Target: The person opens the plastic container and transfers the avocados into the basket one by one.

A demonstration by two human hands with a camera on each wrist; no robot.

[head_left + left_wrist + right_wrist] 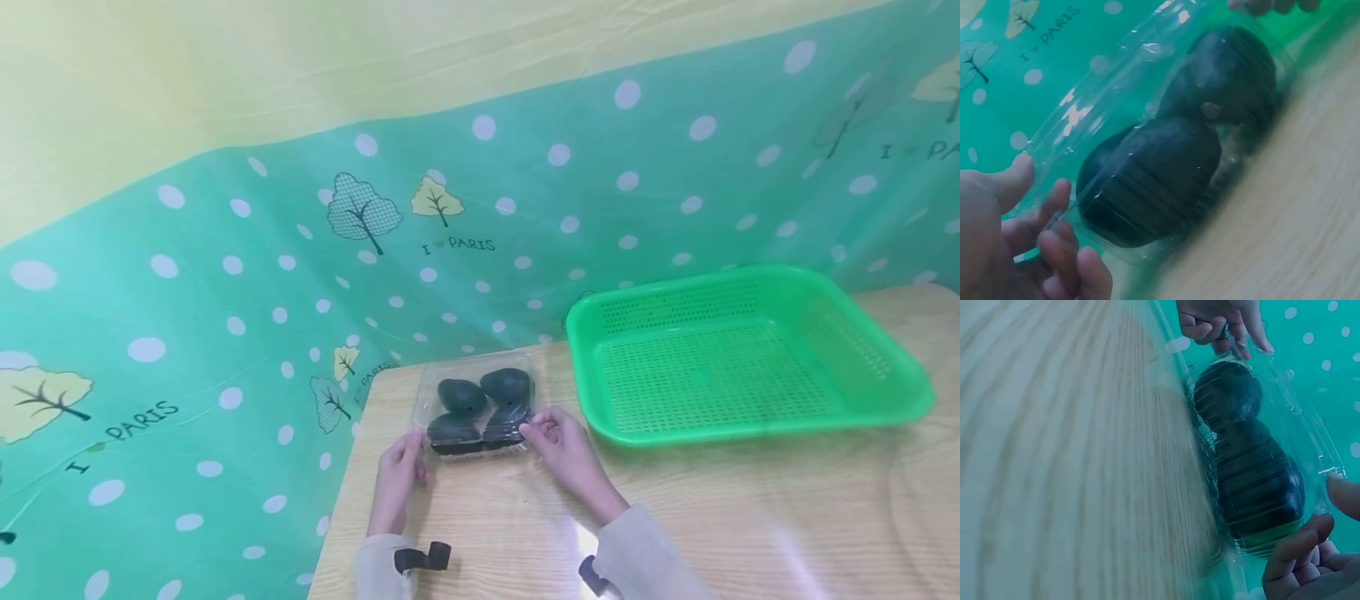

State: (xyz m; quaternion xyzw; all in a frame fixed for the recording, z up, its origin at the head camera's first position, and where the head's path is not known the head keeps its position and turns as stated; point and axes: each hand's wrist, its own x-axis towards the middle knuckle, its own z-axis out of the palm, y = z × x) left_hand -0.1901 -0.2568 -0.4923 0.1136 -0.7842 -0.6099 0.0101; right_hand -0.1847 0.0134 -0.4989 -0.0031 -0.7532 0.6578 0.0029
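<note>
A clear plastic container (429, 400) on the wooden table holds several dark oval fruits, which look like avocados (461, 397). My left hand (397, 479) pinches the container's edge at its near left corner. In the left wrist view, thumb and fingers (1055, 195) stand on either side of that clear edge. On the opposite side, my right hand (566, 457) pinches the near right edge, with the thumb (1342, 495) on top. Ribbed plastic covers the near avocados (1260, 487). Whether the lid is fastened, I cannot tell.
A large green perforated basket (600, 417) stands to the right of the container on the wooden table (495, 533). Behind the table hangs a green dotted cloth (480, 300). Black straps with small mounts (423, 557) sit at both sleeves.
</note>
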